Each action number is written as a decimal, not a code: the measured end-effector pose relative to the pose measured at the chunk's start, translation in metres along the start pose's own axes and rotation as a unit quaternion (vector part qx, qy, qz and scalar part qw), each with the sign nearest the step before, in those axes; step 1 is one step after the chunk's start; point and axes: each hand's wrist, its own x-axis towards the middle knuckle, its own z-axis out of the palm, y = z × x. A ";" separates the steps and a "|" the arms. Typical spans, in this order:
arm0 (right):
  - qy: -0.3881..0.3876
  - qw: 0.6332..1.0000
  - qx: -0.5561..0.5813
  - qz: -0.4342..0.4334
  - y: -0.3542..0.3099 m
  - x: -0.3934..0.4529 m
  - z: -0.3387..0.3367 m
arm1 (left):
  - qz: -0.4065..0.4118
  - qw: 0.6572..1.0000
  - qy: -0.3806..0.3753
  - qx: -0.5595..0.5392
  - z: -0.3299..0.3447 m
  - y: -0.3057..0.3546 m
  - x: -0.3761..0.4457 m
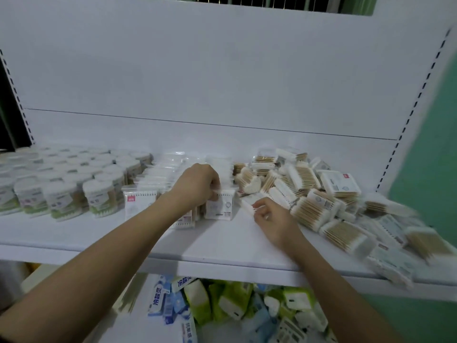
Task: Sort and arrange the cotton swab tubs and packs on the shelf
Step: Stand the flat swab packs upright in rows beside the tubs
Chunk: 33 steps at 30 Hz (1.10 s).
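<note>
Round cotton swab tubs (61, 184) stand in rows on the left of the white shelf (217, 248). Flat packs (158, 179) stand in neat rows in the middle. A loose heap of swab packs (311, 194) covers the right side. My left hand (197, 186) grips the top of an upright white pack (221, 206) at the front of the middle rows. My right hand (269, 219) pinches a flat pack (248, 203) at the left edge of the heap, low on the shelf.
The shelf's white back panel (222, 70) rises behind, with slotted uprights at both sides. Below the shelf lie green, blue and white packets (235, 303) in a jumble. Some packs (395, 266) overhang the shelf's front edge at the right. A green wall (435, 169) is to the right.
</note>
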 end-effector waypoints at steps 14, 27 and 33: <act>0.028 0.999 -0.021 -0.020 -0.004 -0.004 0.000 | 0.096 0.984 0.111 0.101 0.010 0.017 -0.016; 0.086 0.994 0.072 -0.021 0.024 -0.068 -0.147 | 0.180 0.961 0.122 -0.170 0.080 0.174 -0.067; 0.102 0.993 -0.044 0.038 0.099 -0.111 -0.213 | 0.214 0.963 0.058 -0.152 0.118 0.253 -0.095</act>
